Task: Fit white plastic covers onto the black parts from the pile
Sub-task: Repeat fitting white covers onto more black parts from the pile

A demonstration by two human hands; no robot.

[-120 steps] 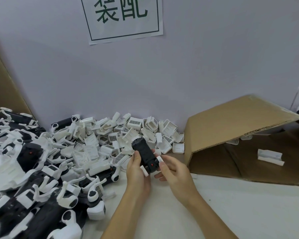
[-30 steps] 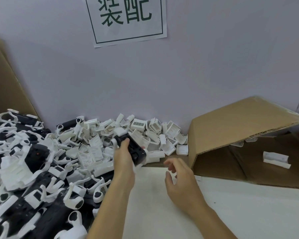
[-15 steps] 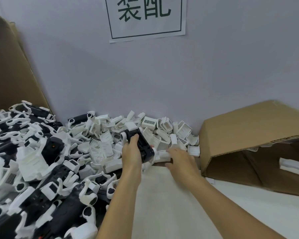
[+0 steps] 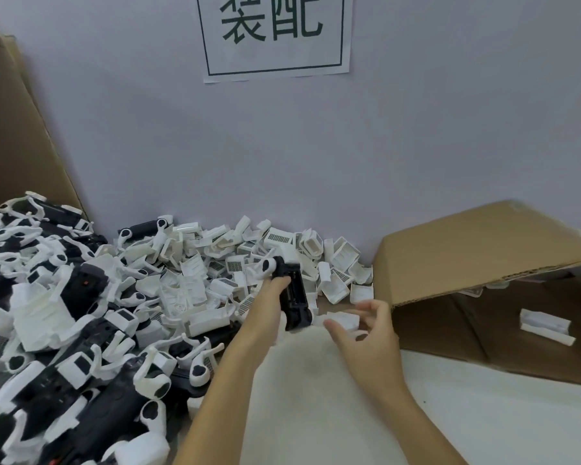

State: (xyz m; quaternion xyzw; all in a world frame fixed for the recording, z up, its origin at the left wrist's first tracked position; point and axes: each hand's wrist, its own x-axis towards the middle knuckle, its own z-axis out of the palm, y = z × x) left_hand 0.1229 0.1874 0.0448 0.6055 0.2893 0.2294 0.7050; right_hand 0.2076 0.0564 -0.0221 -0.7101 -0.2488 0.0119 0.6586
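My left hand point(image 4: 271, 298) grips a black part point(image 4: 294, 302) just in front of the pile point(image 4: 188, 283). My right hand point(image 4: 363, 333) pinches a white cover point(image 4: 344, 319) beside that part. Held so lightly, it could slip or seat crooked.

Pale lilac wall point(image 4: 416, 129) bearing a paper sign point(image 4: 275, 35) with green characters; below the sign, a white tabletop point(image 4: 483, 424); cardboard box point(image 4: 483, 250) lower right of it, cardboard sheet point(image 4: 14, 135) far left.
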